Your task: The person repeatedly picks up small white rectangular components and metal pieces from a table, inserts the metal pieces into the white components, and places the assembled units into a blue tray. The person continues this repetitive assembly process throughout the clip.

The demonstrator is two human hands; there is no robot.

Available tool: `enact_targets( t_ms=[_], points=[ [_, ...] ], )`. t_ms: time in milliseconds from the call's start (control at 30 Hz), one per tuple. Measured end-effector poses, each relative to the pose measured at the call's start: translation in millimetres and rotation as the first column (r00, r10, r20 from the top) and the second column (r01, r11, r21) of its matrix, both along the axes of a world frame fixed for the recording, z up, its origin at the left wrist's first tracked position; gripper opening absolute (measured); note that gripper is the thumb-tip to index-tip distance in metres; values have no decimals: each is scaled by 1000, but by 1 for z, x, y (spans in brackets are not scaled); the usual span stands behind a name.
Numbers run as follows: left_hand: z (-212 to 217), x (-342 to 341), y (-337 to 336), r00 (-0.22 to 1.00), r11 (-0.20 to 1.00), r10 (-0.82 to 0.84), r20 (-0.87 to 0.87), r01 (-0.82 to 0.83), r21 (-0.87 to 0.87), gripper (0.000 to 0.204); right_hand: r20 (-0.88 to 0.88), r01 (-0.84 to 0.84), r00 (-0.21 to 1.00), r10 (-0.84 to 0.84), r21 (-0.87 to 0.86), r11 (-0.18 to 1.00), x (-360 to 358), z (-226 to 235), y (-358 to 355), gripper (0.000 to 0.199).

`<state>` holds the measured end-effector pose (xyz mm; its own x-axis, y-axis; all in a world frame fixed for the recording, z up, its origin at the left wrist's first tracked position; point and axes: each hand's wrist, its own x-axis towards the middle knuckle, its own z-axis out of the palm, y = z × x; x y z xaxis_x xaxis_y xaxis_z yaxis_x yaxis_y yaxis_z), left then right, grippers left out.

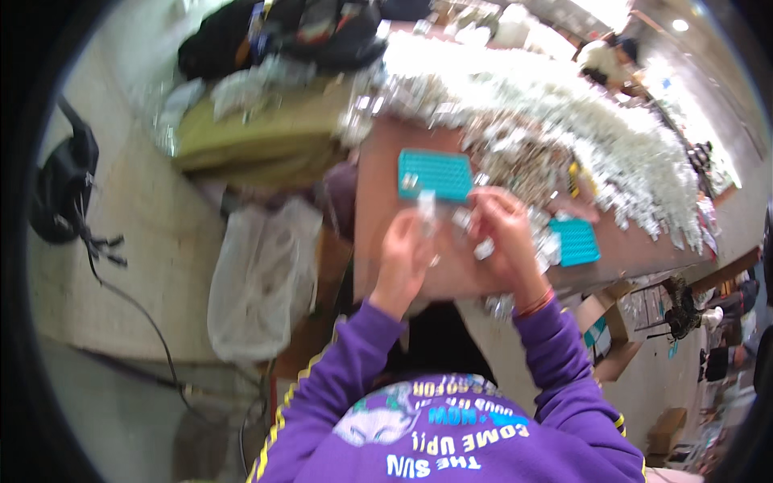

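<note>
Over the near part of the table my left hand (405, 251) is closed in a pinch, with a small whitish see-through plastic piece (427, 204) standing up from its fingertips. To its right, my right hand (506, 229) has its thumb and fingers drawn together; what they hold, if anything, is too small and blurred to name. Just beyond both hands lies a teal tray (443, 165) with a grid of holes and a few small pale pieces at its left end. Another teal tray (576, 241) rests to the right of my right hand.
A big heap of whitish see-through pieces (596, 137) covers the table's far and right side, with a brownish pile (503, 141) at its near edge. A translucent bag (262, 278) hangs left of the table (378, 177). Another person (604, 63) sits far right.
</note>
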<state>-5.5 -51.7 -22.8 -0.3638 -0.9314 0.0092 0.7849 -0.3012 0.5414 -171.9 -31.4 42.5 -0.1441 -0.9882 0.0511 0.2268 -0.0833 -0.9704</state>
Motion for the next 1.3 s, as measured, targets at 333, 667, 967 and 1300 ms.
enact_targets(
  t_ms=[333, 667, 967, 1300],
  points=[
    [-10, -6, -4, 999, 1000, -3, -41, 3, -19, 18, -408, -288, 839, 360, 227, 930, 15, 14, -35, 24],
    [-21, 0, -8, 962, 991, -132, -241, 126, -39, 19, -726, -298, 641, -249, -534, 791, 30, -8, -27, 15],
    [-9, -5, -6, 959, 999, -43, -280, 51, 20, 16, -852, -567, 377, -365, -523, 636, 19, -4, -24, 32],
    [-3, -6, -1, 997, 997, 5, 72, 1, -73, 22, -914, -546, 291, -283, -402, 735, 9, 7, -22, 34]
  ],
)
